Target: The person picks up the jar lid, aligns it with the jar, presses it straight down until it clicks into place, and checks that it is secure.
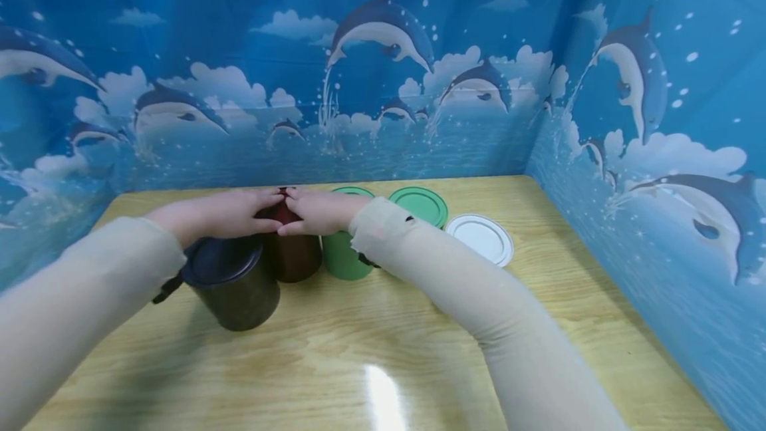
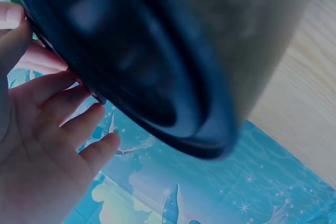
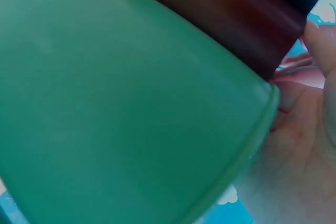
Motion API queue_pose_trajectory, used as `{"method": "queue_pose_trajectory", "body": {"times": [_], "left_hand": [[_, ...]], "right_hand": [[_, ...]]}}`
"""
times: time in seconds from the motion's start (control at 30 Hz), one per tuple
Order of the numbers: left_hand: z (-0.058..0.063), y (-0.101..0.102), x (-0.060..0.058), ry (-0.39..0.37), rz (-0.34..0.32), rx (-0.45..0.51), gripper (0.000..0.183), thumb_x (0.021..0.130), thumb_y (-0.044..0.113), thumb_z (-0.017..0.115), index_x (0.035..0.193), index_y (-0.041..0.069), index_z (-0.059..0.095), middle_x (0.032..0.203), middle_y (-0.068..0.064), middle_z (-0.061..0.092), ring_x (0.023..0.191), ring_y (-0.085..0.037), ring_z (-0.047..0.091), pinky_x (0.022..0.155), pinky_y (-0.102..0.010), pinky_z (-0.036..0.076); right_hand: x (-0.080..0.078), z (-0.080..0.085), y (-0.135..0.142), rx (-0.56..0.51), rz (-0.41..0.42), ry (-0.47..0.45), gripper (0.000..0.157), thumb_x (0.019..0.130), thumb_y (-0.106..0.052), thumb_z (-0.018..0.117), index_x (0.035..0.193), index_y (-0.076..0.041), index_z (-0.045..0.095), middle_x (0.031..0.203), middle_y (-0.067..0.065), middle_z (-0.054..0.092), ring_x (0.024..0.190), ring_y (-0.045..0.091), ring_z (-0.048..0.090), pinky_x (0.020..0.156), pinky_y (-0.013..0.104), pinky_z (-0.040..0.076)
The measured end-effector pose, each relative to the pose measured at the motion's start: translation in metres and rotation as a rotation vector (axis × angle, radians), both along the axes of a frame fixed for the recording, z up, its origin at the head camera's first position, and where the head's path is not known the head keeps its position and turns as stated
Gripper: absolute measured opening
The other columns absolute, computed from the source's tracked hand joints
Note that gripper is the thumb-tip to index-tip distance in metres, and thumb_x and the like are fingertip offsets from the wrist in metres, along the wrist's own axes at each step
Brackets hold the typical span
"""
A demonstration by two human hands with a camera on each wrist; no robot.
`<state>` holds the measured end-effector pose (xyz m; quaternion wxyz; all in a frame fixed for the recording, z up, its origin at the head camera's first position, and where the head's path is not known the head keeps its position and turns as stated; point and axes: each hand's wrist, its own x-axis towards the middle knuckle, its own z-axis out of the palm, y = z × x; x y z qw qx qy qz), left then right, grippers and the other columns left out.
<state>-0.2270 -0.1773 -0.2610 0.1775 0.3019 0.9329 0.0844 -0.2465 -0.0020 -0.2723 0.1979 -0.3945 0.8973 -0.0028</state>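
Observation:
A dark red lidded can [image 1: 296, 261] stands between a black can [image 1: 245, 298] and a green can [image 1: 347, 261]. From its left, my left hand [image 1: 230, 213] holds its top, thumb on the near side and fingers on the far side. Opposite, my right hand [image 1: 326, 210] holds the same top, its fingertips close to the left hand's. In the left wrist view the black can's lid [image 2: 126, 56] hides part of the red can. The green can [image 3: 131, 108] fills most of the right wrist view, with the right thumb at the red can's edge.
Right of these stand another can with a green lid [image 1: 421, 203] and one with a white lid [image 1: 481, 238], partly behind my right sleeve [image 1: 455, 278]. The wooden table [image 1: 323, 364] meets a blue dolphin-print curtain [image 1: 239, 158] at the back and right.

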Motion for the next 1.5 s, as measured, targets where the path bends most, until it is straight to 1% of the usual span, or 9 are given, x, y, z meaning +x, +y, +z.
{"method": "queue_pose_trajectory", "body": {"times": [0.17,0.27,0.37,0.47,0.6,0.73,0.93,1.33,1.5], "left_hand": [[0.001,0.003,-0.001,-0.011,0.008,-0.028,0.065,0.096,0.033,0.052,0.144,-0.005,0.029,0.145,-0.029,0.027,0.132,-0.045,0.026,0.103,-0.058,0.025],[-0.002,0.004,0.004,0.010,0.027,-0.064,0.065,0.097,0.035,0.049,0.144,-0.004,0.026,0.146,-0.030,0.023,0.133,-0.045,0.022,0.104,-0.059,0.023],[-0.004,0.005,0.016,0.075,0.059,-0.112,0.064,0.098,0.038,0.044,0.145,-0.002,0.026,0.147,-0.029,0.021,0.134,-0.044,0.021,0.102,-0.062,0.021],[-0.006,0.007,0.033,0.177,0.058,-0.172,0.063,0.098,0.041,0.044,0.144,0.000,0.031,0.146,-0.026,0.025,0.134,-0.042,0.024,0.101,-0.063,0.023],[-0.008,0.011,0.055,0.273,0.021,-0.227,0.062,0.096,0.042,0.048,0.141,0.000,0.038,0.143,-0.026,0.033,0.131,-0.040,0.031,0.100,-0.061,0.028],[-0.009,0.014,0.067,0.333,0.011,-0.233,0.061,0.094,0.040,0.052,0.138,-0.001,0.043,0.137,-0.029,0.040,0.126,-0.041,0.039,0.098,-0.060,0.032],[-0.010,0.015,0.068,0.346,0.008,-0.224,0.060,0.093,0.039,0.055,0.136,-0.002,0.046,0.133,-0.030,0.044,0.123,-0.041,0.043,0.096,-0.060,0.034],[-0.011,0.017,0.069,0.332,0.021,-0.206,0.062,0.091,0.037,0.059,0.135,-0.004,0.046,0.132,-0.032,0.044,0.121,-0.044,0.043,0.096,-0.058,0.035],[-0.012,0.017,0.068,0.333,0.017,-0.219,0.064,0.090,0.038,0.061,0.135,-0.005,0.045,0.132,-0.032,0.044,0.122,-0.044,0.043,0.096,-0.058,0.035]], "right_hand": [[-0.001,-0.001,-0.001,0.035,-0.010,0.007,0.074,0.094,-0.056,0.034,0.151,-0.013,0.012,0.156,0.004,0.007,0.141,0.012,0.010,0.110,0.024,0.017],[0.002,-0.004,0.001,0.034,-0.018,0.010,0.075,0.094,-0.057,0.030,0.151,-0.014,0.008,0.156,0.004,0.003,0.141,0.013,0.006,0.112,0.029,0.016],[0.007,-0.007,0.004,0.024,-0.020,0.034,0.076,0.093,-0.059,0.029,0.151,-0.015,0.006,0.156,0.003,-0.001,0.141,0.013,0.000,0.113,0.036,0.013],[0.015,-0.005,0.007,0.047,0.013,0.101,0.074,0.094,-0.057,0.031,0.151,-0.014,0.009,0.156,0.004,0.000,0.141,0.014,-0.001,0.113,0.041,0.012],[0.029,0.001,0.012,0.110,0.092,0.180,0.068,0.097,-0.050,0.034,0.150,-0.013,0.014,0.156,0.006,0.004,0.141,0.016,0.002,0.112,0.041,0.013],[0.040,0.002,0.014,0.139,0.138,0.208,0.065,0.098,-0.047,0.036,0.150,-0.013,0.017,0.155,0.007,0.008,0.141,0.017,0.005,0.112,0.040,0.015],[0.044,-0.002,0.015,0.120,0.129,0.195,0.066,0.097,-0.046,0.040,0.150,-0.014,0.016,0.155,0.007,0.009,0.141,0.017,0.007,0.112,0.038,0.016],[0.045,-0.004,0.017,0.099,0.116,0.158,0.068,0.097,-0.045,0.041,0.150,-0.013,0.013,0.155,0.007,0.009,0.141,0.017,0.006,0.112,0.038,0.016],[0.045,-0.005,0.017,0.098,0.118,0.166,0.069,0.097,-0.046,0.041,0.150,-0.013,0.013,0.155,0.006,0.010,0.141,0.017,0.006,0.112,0.037,0.017]]}}
